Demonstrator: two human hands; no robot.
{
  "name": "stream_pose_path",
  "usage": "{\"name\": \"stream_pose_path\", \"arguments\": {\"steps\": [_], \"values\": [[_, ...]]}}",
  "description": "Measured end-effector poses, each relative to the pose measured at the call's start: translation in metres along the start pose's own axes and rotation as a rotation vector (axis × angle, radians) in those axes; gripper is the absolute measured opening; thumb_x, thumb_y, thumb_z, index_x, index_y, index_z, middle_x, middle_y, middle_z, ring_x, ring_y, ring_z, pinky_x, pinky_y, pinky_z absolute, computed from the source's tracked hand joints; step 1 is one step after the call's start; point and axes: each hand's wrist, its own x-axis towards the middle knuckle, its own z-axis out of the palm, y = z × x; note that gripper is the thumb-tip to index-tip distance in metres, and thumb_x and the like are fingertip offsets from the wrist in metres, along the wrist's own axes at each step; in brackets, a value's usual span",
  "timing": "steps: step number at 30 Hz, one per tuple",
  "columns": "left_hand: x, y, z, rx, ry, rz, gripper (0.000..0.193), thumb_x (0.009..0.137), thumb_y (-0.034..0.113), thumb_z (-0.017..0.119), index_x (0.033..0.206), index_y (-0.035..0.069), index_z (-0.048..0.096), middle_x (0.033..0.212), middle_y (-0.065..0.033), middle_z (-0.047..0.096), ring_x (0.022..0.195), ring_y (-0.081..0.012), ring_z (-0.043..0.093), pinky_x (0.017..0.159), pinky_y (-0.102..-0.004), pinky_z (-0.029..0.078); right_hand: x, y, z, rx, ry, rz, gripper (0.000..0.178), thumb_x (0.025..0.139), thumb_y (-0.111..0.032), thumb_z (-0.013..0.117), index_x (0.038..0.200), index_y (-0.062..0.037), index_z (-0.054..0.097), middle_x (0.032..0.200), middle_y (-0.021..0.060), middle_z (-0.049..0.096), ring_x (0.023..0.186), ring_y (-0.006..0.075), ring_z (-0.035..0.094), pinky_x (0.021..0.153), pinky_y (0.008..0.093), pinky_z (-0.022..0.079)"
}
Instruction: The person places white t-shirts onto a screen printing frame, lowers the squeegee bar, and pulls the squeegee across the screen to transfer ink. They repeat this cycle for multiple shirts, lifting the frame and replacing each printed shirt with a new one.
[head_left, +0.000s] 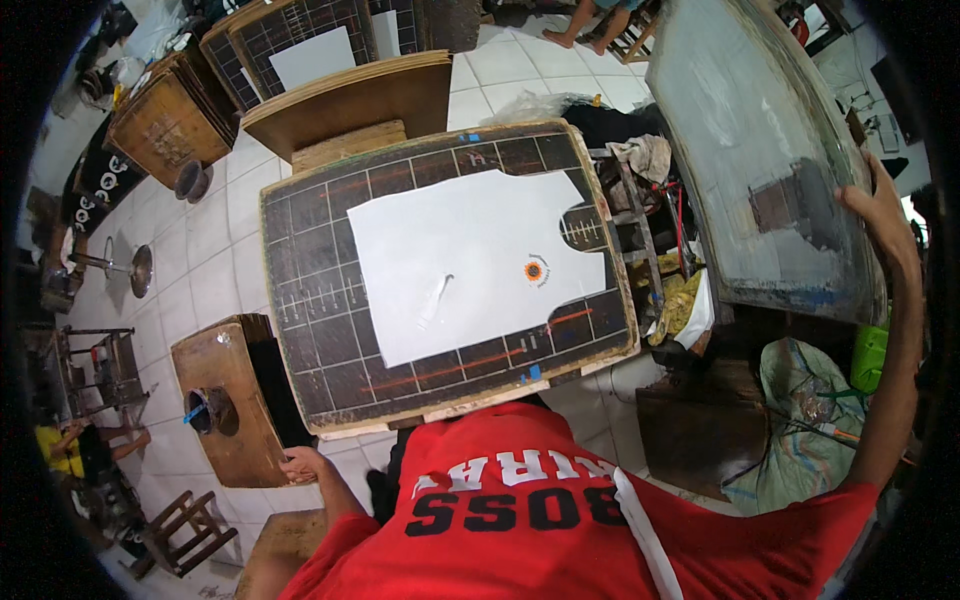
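Observation:
On the right, my right hand grips the edge of a large screen-printing frame, which stands tilted up with pale and dark smears on its mesh. A dark gridded printing board lies in front of me. Flat on it is a white cut fabric panel with a curved neckline and a small orange round print. A narrow whitish mark or object shows on the fabric; its kind is unclear. Low on the left, my left hand curls its fingers at the corner of a brown wooden board.
A small dark pot with a blue-handled tool sits on the brown boards. More boards stand beyond the gridded one. At right are a cluttered rack and a plastic sack. Other people are at the far top and lower left.

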Motion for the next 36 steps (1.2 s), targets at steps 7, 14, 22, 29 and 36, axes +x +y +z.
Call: {"name": "stream_pose_path", "arguments": {"steps": [7,14,22,29,36], "values": [[0.032,0.165,0.052,-0.522,-0.479,0.538,0.042,0.104,0.028,0.058,0.12,-0.009,0.068,0.115,-0.0275,0.071,0.106,-0.038,0.068,0.096,-0.0445,0.051,0.002,0.022,0.005,0.016,0.044,0.009,0.11,0.071,-0.047,0.08,0.156,0.0061,0.033,0.139,0.0279,0.055,0.12,0.0352,0.062,0.101,0.0433,0.05],[0.008,0.31,0.127,-0.352,-1.18,0.768,0.056,0.099,0.046,0.066,0.108,-0.009,0.071,0.08,-0.0093,0.069,0.072,-0.0204,0.062,0.07,-0.0366,0.051,-0.012,0.033,0.021,-0.054,0.124,0.037,0.093,0.086,-0.038,0.075,0.156,0.0062,0.035,0.12,0.0212,0.067,0.102,0.0262,0.068,0.09,0.0388,0.053],[-0.017,0.318,0.107,-0.853,-1.24,0.565,0.037,0.107,0.037,0.059,0.088,0.005,0.057,0.08,0.0003,0.054,0.075,-0.0114,0.046,0.068,-0.0312,0.041,-0.075,-0.068,0.056,-0.323,0.244,-0.019,0.097,0.076,-0.057,0.078,0.147,0.0029,0.05,0.138,0.0276,0.061,0.122,0.0383,0.063,0.107,0.044,0.047],[-0.043,0.333,0.122,-0.725,-1.353,0.538,0.036,0.107,0.034,0.057,0.085,0.006,0.057,0.077,-0.0009,0.053,0.072,-0.014,0.046,0.065,-0.0348,0.042,-0.097,-0.129,0.073,-0.377,0.288,0.088,0.093,0.068,-0.055,0.085,0.136,0.0013,0.058,0.13,0.027,0.064,0.121,0.0379,0.063,0.104,0.0452,0.048],[-0.102,0.259,0.079,-0.292,-1.567,0.904,0.049,0.109,0.038,0.049,0.106,-0.01,0.061,0.109,-0.0302,0.067,0.105,-0.0392,0.063,0.094,-0.0479,0.047,-0.092,-0.108,0.115,-0.545,0.32,0.172,0.104,0.076,-0.066,0.076,0.155,-0.0059,0.044,0.15,0.0235,0.054,0.136,0.0377,0.055,0.113,0.0485,0.044]]}}
